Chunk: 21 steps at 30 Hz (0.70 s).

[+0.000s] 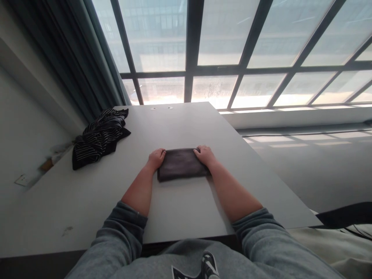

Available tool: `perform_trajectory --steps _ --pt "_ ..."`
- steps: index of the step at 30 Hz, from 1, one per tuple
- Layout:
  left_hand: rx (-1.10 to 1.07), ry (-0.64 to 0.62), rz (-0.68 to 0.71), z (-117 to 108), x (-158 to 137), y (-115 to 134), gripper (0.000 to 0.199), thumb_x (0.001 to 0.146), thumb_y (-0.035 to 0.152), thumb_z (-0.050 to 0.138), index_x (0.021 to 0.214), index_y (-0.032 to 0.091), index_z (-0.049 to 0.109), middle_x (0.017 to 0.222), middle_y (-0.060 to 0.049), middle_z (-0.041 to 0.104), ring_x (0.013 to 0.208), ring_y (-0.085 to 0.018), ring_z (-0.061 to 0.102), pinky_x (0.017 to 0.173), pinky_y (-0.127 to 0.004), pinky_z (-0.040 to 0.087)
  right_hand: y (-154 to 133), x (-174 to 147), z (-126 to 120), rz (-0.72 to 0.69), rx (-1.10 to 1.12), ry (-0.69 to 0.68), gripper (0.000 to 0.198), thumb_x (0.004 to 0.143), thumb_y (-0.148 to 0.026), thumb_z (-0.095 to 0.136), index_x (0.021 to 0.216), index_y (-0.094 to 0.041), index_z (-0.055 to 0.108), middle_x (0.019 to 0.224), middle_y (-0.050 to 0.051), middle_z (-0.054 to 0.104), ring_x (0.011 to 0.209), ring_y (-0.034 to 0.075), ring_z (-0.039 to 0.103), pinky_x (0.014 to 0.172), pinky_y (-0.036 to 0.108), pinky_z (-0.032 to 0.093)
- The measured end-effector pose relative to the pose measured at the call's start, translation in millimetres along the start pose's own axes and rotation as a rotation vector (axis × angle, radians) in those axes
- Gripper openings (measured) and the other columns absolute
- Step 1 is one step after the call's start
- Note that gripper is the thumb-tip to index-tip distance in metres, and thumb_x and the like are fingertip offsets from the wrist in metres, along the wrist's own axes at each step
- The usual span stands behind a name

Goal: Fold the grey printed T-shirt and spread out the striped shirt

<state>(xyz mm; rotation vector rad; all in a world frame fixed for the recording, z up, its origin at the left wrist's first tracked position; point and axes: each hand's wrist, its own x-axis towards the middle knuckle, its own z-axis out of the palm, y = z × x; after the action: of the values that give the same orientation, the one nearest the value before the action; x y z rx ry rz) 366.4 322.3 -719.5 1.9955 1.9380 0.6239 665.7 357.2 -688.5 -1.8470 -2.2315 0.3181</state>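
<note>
A dark grey-brown folded cloth [183, 164] lies flat as a neat rectangle on the white table [180, 209]. At its far left corner, my left hand [157, 158] grips the edge, with the fingers curled and the thumb on top. My right hand [205, 155] holds the far right corner in the same way, its thumb pressed on the upper face. Part of the cloth's right side is hidden beneath my right hand and wrist. What kind of garment or fabric it is, I cannot tell.
A crumpled black cloth with white stripes [100, 137] lies at the table's left edge. Beyond the far edge stand large windows [221, 35], with a dark curtain [66, 54] on the left. A black strap-like object [345, 215] sits by the right front corner.
</note>
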Motion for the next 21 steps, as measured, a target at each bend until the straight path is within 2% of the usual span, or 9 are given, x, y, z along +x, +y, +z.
perform_trajectory --steps 4,8,12,15,18,21 --pt "-0.049 0.030 0.036 -7.9 -13.5 -3.2 0.040 0.108 0.036 0.035 0.123 0.015 0.065 0.126 -0.012 0.070 0.120 -0.019 0.063 0.110 -0.031 0.048 1.1 -15.2 -3.6 -0.081 0.090 0.042 0.042 0.101 -0.045 0.051 0.125 -0.016 0.069 0.125 0.012 0.066 0.120 0.019 0.059 0.115 0.031 0.045" --pt "-0.043 0.078 -0.011 -12.1 -29.3 -11.3 0.042 0.108 0.038 0.031 0.117 0.016 0.066 0.120 -0.013 0.069 0.116 -0.022 0.062 0.110 -0.035 0.048 7.9 -29.0 -0.3 -0.152 0.357 0.142 0.047 0.091 -0.043 0.064 0.131 -0.020 0.065 0.130 0.009 0.063 0.121 0.018 0.058 0.114 0.032 0.046" --pt "0.031 0.064 -0.150 -8.7 -42.8 -19.6 0.047 0.102 0.052 0.045 0.122 0.016 0.067 0.131 -0.018 0.064 0.127 -0.032 0.057 0.114 -0.046 0.043 23.3 -26.9 2.9 -0.070 0.537 0.048 0.068 0.083 -0.043 0.071 0.146 -0.022 0.056 0.126 0.009 0.065 0.108 0.017 0.063 0.102 0.032 0.053" --pt "0.100 -0.015 -0.203 -7.5 -44.4 -20.9 0.052 0.098 0.060 0.052 0.119 0.016 0.067 0.135 -0.020 0.061 0.129 -0.036 0.056 0.110 -0.046 0.044 32.1 -21.4 4.4 -0.012 0.639 -0.030 0.069 0.079 -0.048 0.074 0.141 -0.020 0.059 0.115 0.008 0.069 0.096 0.015 0.065 0.089 0.027 0.055" --pt "0.002 -0.052 -0.155 -9.5 -39.5 -18.9 0.045 0.101 0.056 0.048 0.118 0.017 0.061 0.119 -0.018 0.068 0.115 -0.031 0.064 0.100 -0.040 0.048 33.7 -18.0 5.7 -0.028 0.697 -0.015 0.063 0.078 -0.050 0.074 0.133 -0.020 0.063 0.110 0.006 0.071 0.092 0.014 0.065 0.084 0.025 0.055" --pt "-0.163 0.023 -0.165 -11.1 -34.3 -17.1 0.044 0.102 0.056 0.047 0.122 0.018 0.054 0.104 -0.014 0.070 0.100 -0.028 0.068 0.089 -0.036 0.049 30.4 -15.6 6.4 -0.038 0.723 0.036 0.061 0.080 -0.052 0.071 0.132 -0.021 0.063 0.108 0.006 0.071 0.088 0.014 0.065 0.083 0.026 0.055"
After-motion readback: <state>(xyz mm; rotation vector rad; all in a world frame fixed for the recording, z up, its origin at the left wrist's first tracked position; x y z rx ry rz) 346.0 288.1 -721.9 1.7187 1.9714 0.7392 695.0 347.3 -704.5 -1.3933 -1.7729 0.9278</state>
